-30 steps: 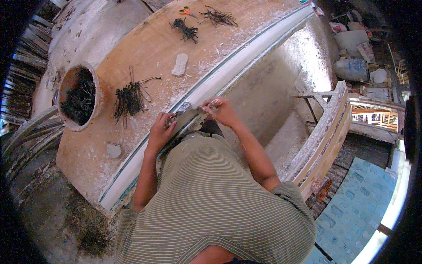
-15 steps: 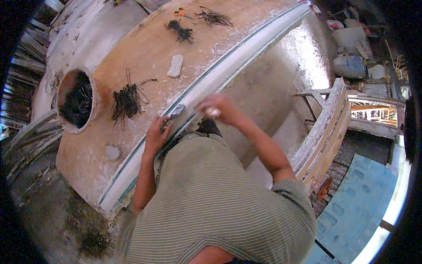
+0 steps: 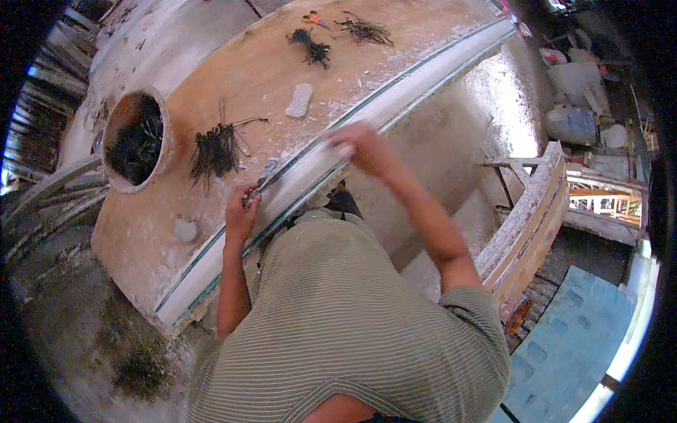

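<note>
My left hand (image 3: 241,215) rests by the pale strip (image 3: 204,280) along the near edge of the tan board (image 3: 141,229). Its fingers are closed on a small dark-grey piece (image 3: 250,198), mostly covered by them; a grey, shiny bit (image 3: 269,168) shows just beyond the fingertips. My right hand (image 3: 363,146), smeared by motion, is over the strip farther right. A whitish lump (image 3: 343,150) shows at its closed fingers, its kind unclear. Nearest to my left hand on the board are a bundle of black strands (image 3: 215,150) and a round pale lump (image 3: 186,230).
A wide-mouthed pot (image 3: 163,151) of black strands stands at left. Farther up lie a pale flat block (image 3: 300,100), two more black bundles (image 3: 308,48) and orange-handled scissors (image 3: 315,20). A wooden bench-like frame (image 3: 525,218) and a blue panel (image 3: 571,345) are at right.
The view has shifted, so the board's things appear farther right. My right hand has moved away from me over the strip. My left hand has moved slightly left along it, still closed.
</note>
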